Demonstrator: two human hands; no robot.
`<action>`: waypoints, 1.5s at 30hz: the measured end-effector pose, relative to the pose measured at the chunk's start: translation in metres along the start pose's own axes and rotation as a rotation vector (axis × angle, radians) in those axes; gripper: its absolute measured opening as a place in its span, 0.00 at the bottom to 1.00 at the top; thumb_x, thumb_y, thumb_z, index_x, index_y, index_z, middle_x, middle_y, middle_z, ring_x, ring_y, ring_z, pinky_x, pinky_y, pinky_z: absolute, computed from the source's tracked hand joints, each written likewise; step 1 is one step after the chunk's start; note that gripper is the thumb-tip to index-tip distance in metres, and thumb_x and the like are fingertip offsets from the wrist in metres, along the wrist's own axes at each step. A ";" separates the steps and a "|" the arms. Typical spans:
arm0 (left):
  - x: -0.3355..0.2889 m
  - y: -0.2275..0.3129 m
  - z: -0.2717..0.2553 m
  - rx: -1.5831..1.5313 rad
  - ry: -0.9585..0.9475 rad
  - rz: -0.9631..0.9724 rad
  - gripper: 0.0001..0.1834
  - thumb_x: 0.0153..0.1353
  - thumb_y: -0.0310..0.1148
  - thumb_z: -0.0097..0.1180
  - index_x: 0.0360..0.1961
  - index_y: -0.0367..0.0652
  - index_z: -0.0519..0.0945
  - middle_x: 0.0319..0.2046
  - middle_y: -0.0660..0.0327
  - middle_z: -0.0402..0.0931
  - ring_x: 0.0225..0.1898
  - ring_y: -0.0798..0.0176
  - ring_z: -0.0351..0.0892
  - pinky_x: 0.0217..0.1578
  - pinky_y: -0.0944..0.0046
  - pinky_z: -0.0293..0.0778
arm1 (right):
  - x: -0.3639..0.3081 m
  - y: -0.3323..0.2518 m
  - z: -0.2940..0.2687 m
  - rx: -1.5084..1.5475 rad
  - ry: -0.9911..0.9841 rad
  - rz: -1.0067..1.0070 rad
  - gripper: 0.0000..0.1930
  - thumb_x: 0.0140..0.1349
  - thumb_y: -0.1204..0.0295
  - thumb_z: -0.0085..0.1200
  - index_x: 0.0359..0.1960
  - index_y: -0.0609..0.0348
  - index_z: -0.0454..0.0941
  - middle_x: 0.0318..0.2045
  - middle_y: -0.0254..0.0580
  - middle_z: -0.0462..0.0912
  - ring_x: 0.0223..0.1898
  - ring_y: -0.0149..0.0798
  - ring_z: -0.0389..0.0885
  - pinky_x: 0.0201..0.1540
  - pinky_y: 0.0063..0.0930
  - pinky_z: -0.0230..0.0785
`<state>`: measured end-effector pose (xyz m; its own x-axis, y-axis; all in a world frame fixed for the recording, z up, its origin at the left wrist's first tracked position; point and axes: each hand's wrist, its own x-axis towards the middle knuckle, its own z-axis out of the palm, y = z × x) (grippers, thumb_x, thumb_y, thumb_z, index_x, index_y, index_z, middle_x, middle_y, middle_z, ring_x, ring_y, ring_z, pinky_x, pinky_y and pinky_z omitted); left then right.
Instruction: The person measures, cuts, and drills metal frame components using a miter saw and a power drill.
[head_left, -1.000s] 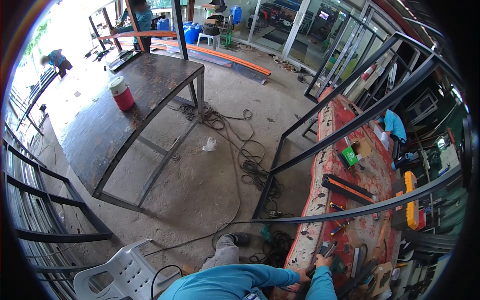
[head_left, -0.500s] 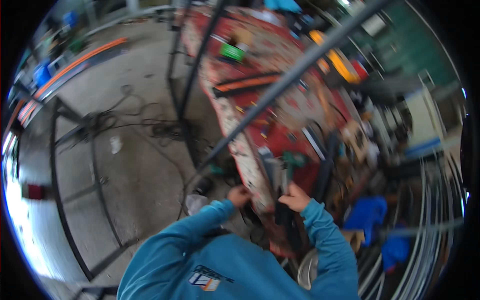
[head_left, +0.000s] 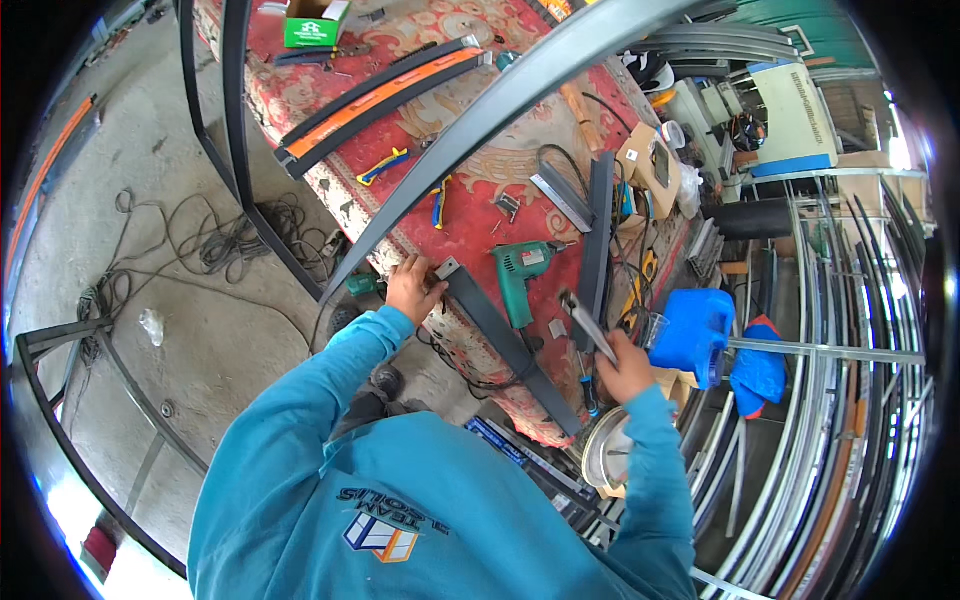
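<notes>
A dark grey metal profile (head_left: 510, 340) lies slantwise along the near edge of the carpet-covered table (head_left: 380, 225). My left hand (head_left: 408, 290) is at its far-left end, with thumb and fingers about that end. In my right hand (head_left: 625, 368) is a silver bar-like tool (head_left: 590, 325) with a dark end, held above the table to the right of the profile. Its exact kind is unclear. Between both hands, a green power drill (head_left: 520, 270) rests on its side. A screwdriver (head_left: 588, 390) lies just left of my right hand.
A long grey metal bar (head_left: 450, 150) crosses the view above the table. Pliers (head_left: 383, 167), an orange-and-black profile (head_left: 380, 100) and a green box (head_left: 315, 25) lie farther off. To the right are a blue jerrycan (head_left: 692, 330) and racked metal lengths (head_left: 830, 430). Cables (head_left: 240, 240) coil on the floor.
The view has swung and sharpened. My right hand has moved right, away from the dark profile, and the silver tool shows in it. My left hand has shifted forward to the profile's end.
</notes>
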<state>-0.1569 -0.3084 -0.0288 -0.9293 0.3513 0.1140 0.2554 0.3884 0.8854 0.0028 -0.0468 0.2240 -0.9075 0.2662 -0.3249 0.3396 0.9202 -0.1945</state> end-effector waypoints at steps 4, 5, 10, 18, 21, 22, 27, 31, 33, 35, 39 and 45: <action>0.003 -0.007 -0.002 -0.092 -0.043 -0.027 0.19 0.48 0.37 0.64 0.40 0.43 0.75 0.37 0.55 0.72 0.43 0.49 0.71 0.45 0.50 0.63 | 0.071 0.057 0.086 0.027 0.315 0.037 0.14 0.54 0.67 0.53 0.40 0.59 0.70 0.27 0.59 0.79 0.32 0.63 0.78 0.35 0.51 0.69; 0.003 -0.008 -0.001 -0.086 -0.010 0.013 0.18 0.48 0.37 0.65 0.39 0.42 0.76 0.36 0.55 0.72 0.41 0.50 0.72 0.44 0.52 0.64 | 0.083 0.067 0.104 0.047 0.326 0.136 0.16 0.54 0.66 0.54 0.41 0.60 0.69 0.30 0.60 0.79 0.35 0.63 0.78 0.37 0.49 0.70; 0.007 -0.018 -0.004 -0.054 0.063 0.053 0.18 0.48 0.37 0.65 0.40 0.42 0.78 0.38 0.54 0.72 0.42 0.49 0.71 0.45 0.52 0.64 | 0.121 0.028 0.137 -0.100 0.283 0.371 0.28 0.49 0.62 0.61 0.50 0.62 0.66 0.52 0.62 0.68 0.50 0.60 0.72 0.49 0.42 0.69; 0.015 -0.016 -0.010 -0.074 0.034 0.082 0.19 0.47 0.36 0.66 0.40 0.43 0.77 0.41 0.54 0.72 0.47 0.48 0.70 0.49 0.50 0.63 | 0.191 -0.038 0.172 0.580 0.289 0.518 0.61 0.37 0.59 0.73 0.67 0.66 0.39 0.58 0.62 0.62 0.58 0.54 0.66 0.61 0.43 0.59; 0.018 -0.013 -0.010 -0.085 0.015 0.101 0.19 0.47 0.36 0.66 0.40 0.43 0.77 0.41 0.54 0.72 0.47 0.48 0.70 0.50 0.49 0.62 | 0.204 -0.030 0.177 0.332 0.375 0.555 0.65 0.33 0.59 0.75 0.67 0.70 0.39 0.60 0.63 0.60 0.61 0.52 0.63 0.63 0.38 0.56; 0.020 -0.011 -0.009 -0.102 0.001 0.096 0.19 0.47 0.36 0.66 0.40 0.43 0.77 0.41 0.54 0.72 0.47 0.48 0.70 0.50 0.49 0.62 | 0.204 -0.022 0.175 0.391 0.400 0.527 0.65 0.31 0.60 0.75 0.67 0.71 0.40 0.60 0.62 0.60 0.61 0.51 0.63 0.63 0.36 0.55; 0.018 -0.017 -0.007 -0.073 -0.020 0.065 0.19 0.45 0.37 0.66 0.38 0.44 0.77 0.40 0.56 0.72 0.47 0.49 0.70 0.45 0.50 0.64 | 0.158 -0.020 0.121 0.964 0.298 0.288 0.50 0.42 0.68 0.69 0.65 0.69 0.49 0.58 0.53 0.65 0.57 0.47 0.66 0.60 0.38 0.59; 0.017 -0.022 -0.009 -0.045 0.034 0.095 0.21 0.44 0.42 0.66 0.38 0.44 0.77 0.39 0.56 0.73 0.46 0.49 0.71 0.46 0.49 0.64 | 0.079 -0.068 0.028 1.225 -0.168 0.268 0.46 0.46 0.72 0.65 0.66 0.63 0.51 0.57 0.44 0.67 0.56 0.41 0.68 0.59 0.31 0.60; 0.018 -0.019 -0.013 -0.046 0.031 0.096 0.22 0.44 0.44 0.67 0.38 0.44 0.77 0.39 0.56 0.73 0.46 0.49 0.71 0.47 0.49 0.64 | 0.060 -0.102 -0.003 0.954 -0.259 0.095 0.47 0.45 0.71 0.65 0.66 0.63 0.51 0.57 0.46 0.68 0.56 0.42 0.69 0.59 0.32 0.60; 0.016 -0.018 -0.015 -0.061 0.050 0.103 0.24 0.44 0.48 0.67 0.37 0.44 0.77 0.39 0.55 0.74 0.46 0.49 0.71 0.49 0.49 0.63 | 0.053 -0.134 -0.018 0.682 -0.346 -0.070 0.48 0.44 0.71 0.66 0.67 0.63 0.50 0.58 0.48 0.68 0.57 0.43 0.70 0.59 0.32 0.60; 0.016 -0.021 -0.017 -0.090 0.042 0.105 0.25 0.43 0.50 0.68 0.36 0.44 0.77 0.39 0.54 0.74 0.47 0.48 0.71 0.49 0.49 0.63 | 0.058 -0.165 -0.010 0.465 -0.523 -0.221 0.50 0.42 0.72 0.67 0.67 0.67 0.48 0.58 0.59 0.67 0.60 0.48 0.69 0.61 0.35 0.59; 0.022 -0.018 -0.005 -0.101 0.050 0.084 0.21 0.45 0.46 0.67 0.34 0.44 0.77 0.37 0.56 0.74 0.45 0.50 0.71 0.48 0.50 0.63 | 0.070 -0.166 0.011 0.391 -0.455 -0.246 0.48 0.43 0.72 0.65 0.64 0.76 0.48 0.57 0.67 0.66 0.59 0.54 0.69 0.60 0.36 0.61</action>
<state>-0.1829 -0.3123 -0.0402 -0.9184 0.3354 0.2096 0.3071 0.2707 0.9124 -0.1149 -0.1844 0.2236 -0.8039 -0.1660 -0.5711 0.2781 0.7439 -0.6077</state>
